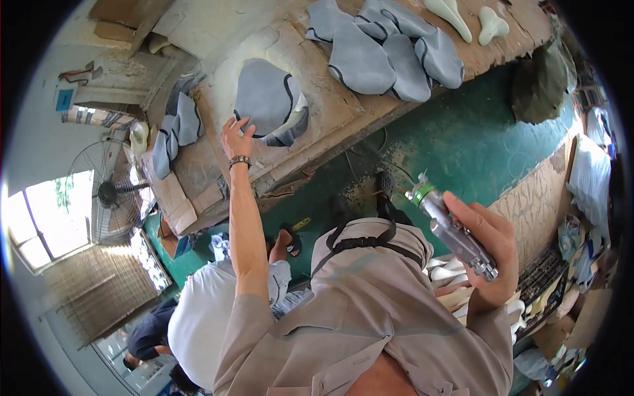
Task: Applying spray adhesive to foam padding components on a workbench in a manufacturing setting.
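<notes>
A grey, black-edged cover (264, 96), shaped like a bicycle saddle cover, lies on the workbench (333, 109) within a patch of pale residue. My left hand (236, 138) has its fingers closed at the cover's near left edge. Along its right side the cover's edge curls up, and a lighter underside shows. Away from the bench, on the right, my right hand (492, 244) is wrapped round a silver spray gun (456, 228) with a green ring near its nozzle. The gun points up and left, and a thin hose seems to run near it.
Several similar grey covers (363, 63) are piled at the far right of the bench; more (188, 119) lie left. Two cream saddle-shaped pieces (492, 26) rest at the far end. A standing fan (107, 191) is at left. Close on my left is a person in a white shirt (205, 323).
</notes>
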Motion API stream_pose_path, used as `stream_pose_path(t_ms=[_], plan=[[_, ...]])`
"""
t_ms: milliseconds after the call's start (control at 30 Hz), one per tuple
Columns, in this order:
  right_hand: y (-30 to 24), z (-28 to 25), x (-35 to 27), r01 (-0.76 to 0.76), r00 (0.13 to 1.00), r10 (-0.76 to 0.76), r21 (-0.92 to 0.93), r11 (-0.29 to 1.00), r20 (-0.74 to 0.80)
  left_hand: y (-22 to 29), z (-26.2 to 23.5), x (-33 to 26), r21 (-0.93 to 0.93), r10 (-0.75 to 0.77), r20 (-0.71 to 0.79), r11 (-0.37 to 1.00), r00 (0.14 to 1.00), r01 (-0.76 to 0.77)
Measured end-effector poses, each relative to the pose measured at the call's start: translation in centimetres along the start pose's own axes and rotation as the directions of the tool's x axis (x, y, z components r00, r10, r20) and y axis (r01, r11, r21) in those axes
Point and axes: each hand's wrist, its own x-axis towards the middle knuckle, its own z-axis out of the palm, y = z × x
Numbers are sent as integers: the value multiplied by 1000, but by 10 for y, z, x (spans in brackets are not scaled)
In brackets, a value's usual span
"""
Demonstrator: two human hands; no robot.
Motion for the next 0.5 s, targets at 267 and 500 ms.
stream_pose_path(t_ms=[267,500], plan=[[-14,-14,56,-3,998,6,-42,999,66,14,1,-26,-615,-377,-186,765,907,191],[-39,5,76,48,994,-35,-131,990,100,-25,10,-126,-849,-586,1,428,810,311]])
